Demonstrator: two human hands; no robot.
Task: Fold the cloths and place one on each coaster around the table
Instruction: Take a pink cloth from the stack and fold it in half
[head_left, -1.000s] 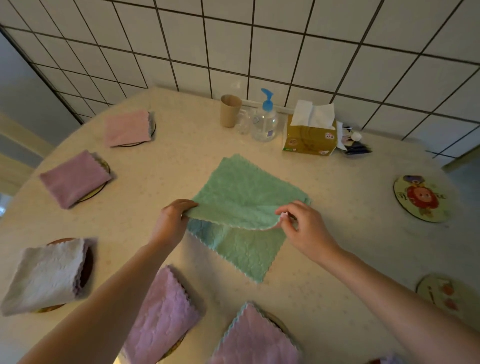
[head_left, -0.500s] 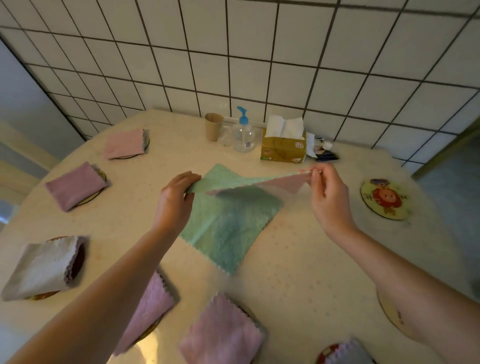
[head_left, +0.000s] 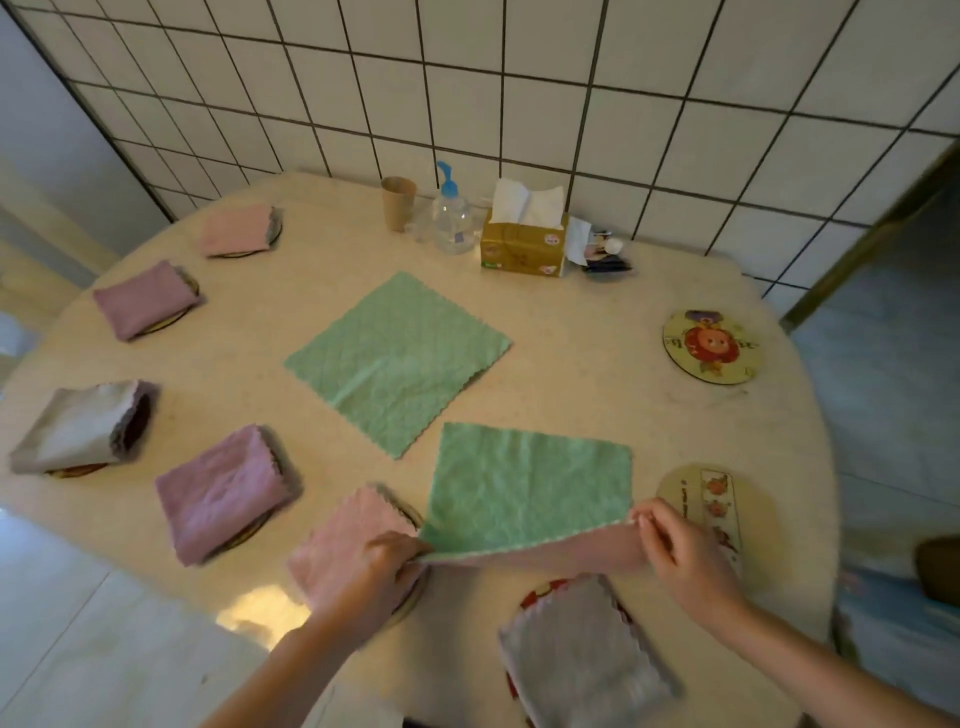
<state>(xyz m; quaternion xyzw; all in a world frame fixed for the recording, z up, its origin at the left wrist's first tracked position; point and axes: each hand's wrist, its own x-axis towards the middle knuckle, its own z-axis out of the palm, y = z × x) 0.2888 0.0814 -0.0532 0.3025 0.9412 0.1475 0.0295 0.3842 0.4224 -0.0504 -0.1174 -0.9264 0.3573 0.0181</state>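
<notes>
Both hands pinched the near edge of one green cloth (head_left: 530, 483): left hand (head_left: 371, 577) closed on its near-left corner, right hand (head_left: 675, 551) with fingertips (head_left: 640, 519) narrowed on the near-right corner. The edge was lifted and taut between them, pink underside showing, while the far part lay flat on the table (head_left: 597, 338). Likely reason: a two-corner hold keeps the edge straight so it can be carried over to the far edge for a clean half fold. A second green cloth (head_left: 397, 364) lay flat and unfolded mid-table, apart from the held one, probably queued for the next fold. Coasters acted as the holders here. Seven carried a folded cloth: pink (head_left: 236, 228) at far left, mauve (head_left: 143, 299) next, grey (head_left: 75, 426), mauve (head_left: 221, 493), pink (head_left: 343, 545) partly under the left hand, and grey (head_left: 587, 660) at the near edge; coaster rims only peeked out beneath each, so seating couldn't be fully checked. Correction: that was six loaded, not seven. Two were bare: the cartoon-face coaster (head_left: 711, 345) at far right and the pale coaster (head_left: 711, 499) just beside the right hand. Two cloths, two bare coasters, so the count matched. Against the wall stood a paper cup (head_left: 398, 202), contents not visible, a clear pump bottle (head_left: 452, 218), level hard to read, and a tissue box (head_left: 522, 244) with a tissue pulled up from its slot. The small clutter beyond the box was too blurred to identify.
</notes>
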